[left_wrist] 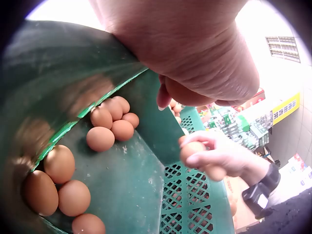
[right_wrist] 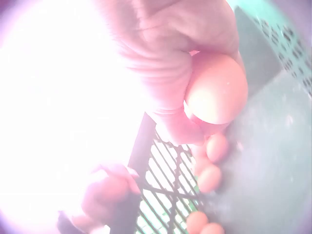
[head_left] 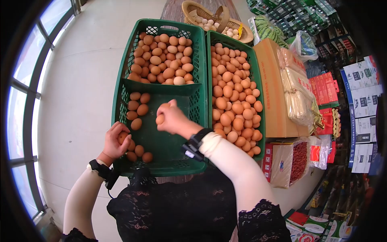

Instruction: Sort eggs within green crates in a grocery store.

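Note:
My right hand (head_left: 176, 120) is over the front compartment of a green plastic crate (head_left: 169, 147), gripping brown eggs (right_wrist: 218, 88). The left wrist view shows one egg (left_wrist: 193, 152) at its fingertips and another (left_wrist: 215, 172) lower in the palm. At the crate's left wall, my left hand (head_left: 114, 142) curls round a brown egg (head_left: 122, 137). Below it, in the left wrist view, loose eggs lie on the compartment floor in two groups, one farther back (left_wrist: 100, 139) and one nearer (left_wrist: 74, 198).
Behind a divider (head_left: 161, 86), the crate's back compartment holds many brown eggs (head_left: 168, 73). A second green crate full of eggs (head_left: 238, 109) stands right beside it. Farther right are a cardboard box (head_left: 268, 88) and packaged goods. A wicker basket (head_left: 189, 8) with pale eggs sits behind.

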